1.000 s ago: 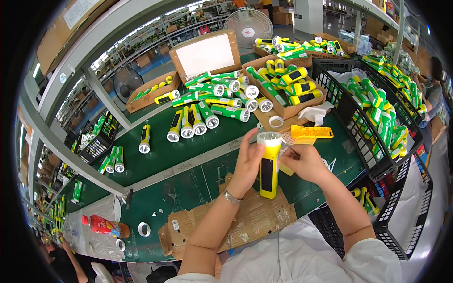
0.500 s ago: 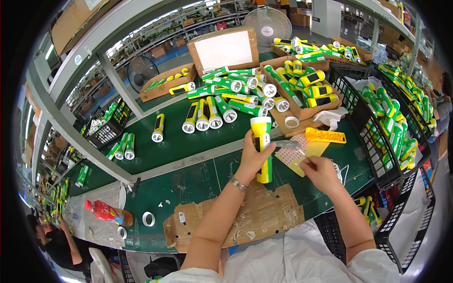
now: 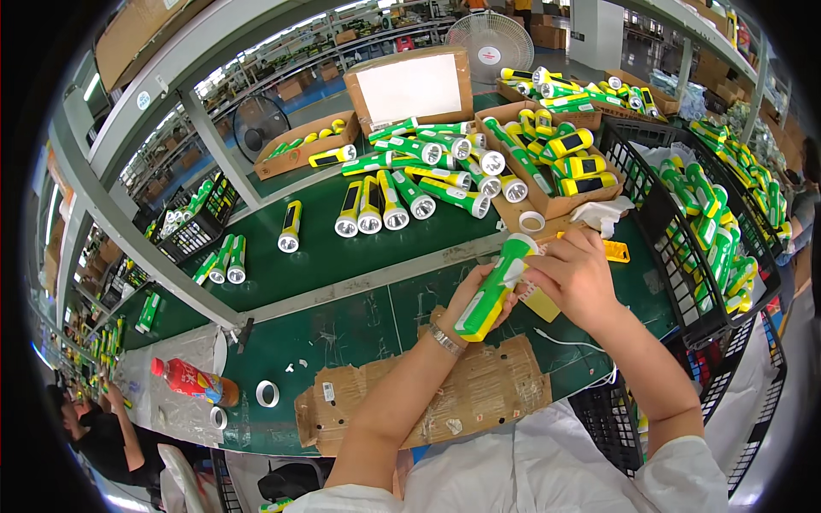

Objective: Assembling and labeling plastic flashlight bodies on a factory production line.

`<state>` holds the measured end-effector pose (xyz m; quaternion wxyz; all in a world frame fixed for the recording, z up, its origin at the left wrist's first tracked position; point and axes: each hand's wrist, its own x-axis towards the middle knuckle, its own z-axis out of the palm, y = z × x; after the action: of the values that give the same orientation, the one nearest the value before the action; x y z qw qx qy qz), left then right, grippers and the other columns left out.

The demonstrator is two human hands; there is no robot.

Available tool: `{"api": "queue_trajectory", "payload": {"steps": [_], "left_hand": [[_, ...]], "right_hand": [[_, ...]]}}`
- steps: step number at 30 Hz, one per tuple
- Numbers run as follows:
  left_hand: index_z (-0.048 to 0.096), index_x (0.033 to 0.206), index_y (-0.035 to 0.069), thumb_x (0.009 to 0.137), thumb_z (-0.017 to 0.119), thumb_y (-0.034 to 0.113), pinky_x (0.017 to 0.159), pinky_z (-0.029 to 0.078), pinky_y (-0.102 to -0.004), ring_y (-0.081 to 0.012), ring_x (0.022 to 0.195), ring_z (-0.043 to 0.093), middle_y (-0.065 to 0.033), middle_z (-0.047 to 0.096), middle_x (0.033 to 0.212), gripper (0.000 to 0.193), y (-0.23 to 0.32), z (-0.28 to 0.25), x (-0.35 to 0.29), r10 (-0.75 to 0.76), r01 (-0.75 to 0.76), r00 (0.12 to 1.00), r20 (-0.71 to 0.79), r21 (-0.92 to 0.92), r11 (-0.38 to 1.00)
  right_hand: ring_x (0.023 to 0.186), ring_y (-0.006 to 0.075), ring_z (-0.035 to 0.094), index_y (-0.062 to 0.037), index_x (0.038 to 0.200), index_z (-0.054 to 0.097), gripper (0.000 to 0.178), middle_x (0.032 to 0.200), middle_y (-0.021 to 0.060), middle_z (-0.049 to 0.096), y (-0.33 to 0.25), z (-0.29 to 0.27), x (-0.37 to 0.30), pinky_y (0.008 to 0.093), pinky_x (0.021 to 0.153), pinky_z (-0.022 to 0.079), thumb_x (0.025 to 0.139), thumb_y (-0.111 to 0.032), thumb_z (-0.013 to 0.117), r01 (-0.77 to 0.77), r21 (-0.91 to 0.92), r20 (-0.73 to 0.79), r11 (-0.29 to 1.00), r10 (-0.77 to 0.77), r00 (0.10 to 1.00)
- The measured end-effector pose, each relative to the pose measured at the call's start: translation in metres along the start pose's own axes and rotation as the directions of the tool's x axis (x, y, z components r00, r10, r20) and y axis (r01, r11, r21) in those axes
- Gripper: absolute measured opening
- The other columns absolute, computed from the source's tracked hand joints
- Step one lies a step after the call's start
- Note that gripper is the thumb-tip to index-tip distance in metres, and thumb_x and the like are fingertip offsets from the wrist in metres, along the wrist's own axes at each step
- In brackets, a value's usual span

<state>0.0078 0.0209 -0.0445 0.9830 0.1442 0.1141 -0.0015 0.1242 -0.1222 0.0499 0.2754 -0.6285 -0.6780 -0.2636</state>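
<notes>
Flashlight: one green-and-yellow plastic flashlight with a white head (image 3: 492, 299) was held over the tabletop, right of its middle, tilted, head up and toward the far right corner, tail toward the near edge.
Left hand: the left hand (image 3: 464, 299) was clamped around the barrel, fingers showing on the underside.
Right hand: the right hand (image 3: 580, 267) had bent fingers up against the barrel near the head; couldn't tell if anything was pinched in them.
Hands: close together, both at the same flashlight.
Tabletop: dark green tabletop (image 3: 351, 329), grey metal rail (image 3: 385, 285) along its far edge.
Sheet: pale yellow sticker sheet (image 3: 542, 305) just below the right hand, partly hidden.
Right side: orange-yellow plastic piece (image 3: 617, 251) beyond the right hand, partly covered; thin white cable (image 3: 568, 343) nearer the right edge.
Near edge: flattened brown cardboard (image 3: 406, 398) lay there, under the left forearm.
Left end: red-capped drink bottle (image 3: 192, 381) on its side; larger white tape ring (image 3: 267, 393) and smaller white tape ring (image 3: 218, 417) just beside it.
Beyond rail: row of four flashlights (image 3: 392, 205), heads toward the near side; heaped flashlights (image 3: 419, 152) behind.
Crate: black plastic crate (image 3: 641, 218) full of flashlights, past the right edge.
</notes>
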Motion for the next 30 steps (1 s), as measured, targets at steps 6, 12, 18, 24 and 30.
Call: {"api": "queue_trajectory", "payload": {"steps": [6, 12, 18, 24, 30], "left_hand": [[0.053, 0.093, 0.004, 0.089, 0.04, 0.036, 0.048, 0.051, -0.024, -0.016, 0.061, 0.058, -0.0107, 0.057, 0.077, 0.036, -0.005, 0.003, -0.004, -0.014, 0.018, 1.0, -0.028, 0.169, 0.986], [0.049, 0.102, 0.006, 0.089, 0.045, 0.044, 0.055, 0.051, -0.0305, -0.0174, 0.065, 0.058, -0.0092, 0.058, 0.084, 0.041, -0.002, 0.014, -0.005, 0.351, -0.179, 0.916, -0.196, 0.581, 0.794], [0.043, 0.106, 0.006, 0.089, 0.049, 0.038, 0.056, 0.051, -0.0307, -0.0166, 0.065, 0.059, -0.0109, 0.058, 0.084, 0.037, 0.003, -0.012, 0.008, 0.549, -0.365, 0.831, -0.087, 0.659, 0.658], [0.045, 0.107, 0.007, 0.085, 0.056, 0.041, 0.062, 0.051, -0.0321, -0.0172, 0.069, 0.058, -0.0111, 0.057, 0.088, 0.042, 0.008, -0.018, 0.007, 0.573, -0.385, 0.817, -0.066, 0.677, 0.627], [0.047, 0.106, 0.007, 0.087, 0.054, 0.03, 0.065, 0.052, -0.0329, -0.0171, 0.076, 0.057, -0.0108, 0.057, 0.089, 0.031, 0.011, -0.024, 0.009, 0.639, -0.467, 0.762, -0.108, 0.593, 0.656]], "right_hand": [[0.077, 0.0156, 0.05, -0.0133, 0.076, 0.064, 0.014, 0.074, -0.0028, 0.053, -0.002, 0.014, 0.026, 0.0296, 0.07, 0.037, 0.063, -0.018, 0.065, 0.395, -0.048, 0.132, 0.918, -0.386, 0.913], [0.059, 0.0277, 0.055, -0.0095, 0.07, 0.06, 0.019, 0.061, 0.0071, 0.055, -0.003, 0.023, -0.013, 0.0371, 0.054, 0.043, 0.078, -0.027, 0.062, -0.154, 0.267, 0.315, 0.951, 0.065, 0.947], [0.058, 0.0261, 0.057, -0.007, 0.075, 0.057, 0.015, 0.064, 0.0086, 0.056, -0.036, 0.035, -0.043, 0.0363, 0.05, 0.044, 0.08, -0.021, 0.061, -0.319, 0.483, 0.229, 0.815, 0.235, 0.945], [0.061, 0.0245, 0.057, -0.0065, 0.079, 0.054, 0.021, 0.069, 0.006, 0.056, -0.048, 0.05, -0.06, 0.0347, 0.052, 0.045, 0.063, -0.002, 0.066, -0.043, 0.533, 0.089, 0.845, -0.005, 0.996], [0.061, 0.0251, 0.057, -0.0068, 0.079, 0.053, 0.024, 0.07, 0.0061, 0.057, -0.053, 0.056, -0.069, 0.034, 0.052, 0.045, 0.059, 0.0, 0.065, 0.004, 0.472, 0.045, 0.881, -0.029, 0.999]]}}
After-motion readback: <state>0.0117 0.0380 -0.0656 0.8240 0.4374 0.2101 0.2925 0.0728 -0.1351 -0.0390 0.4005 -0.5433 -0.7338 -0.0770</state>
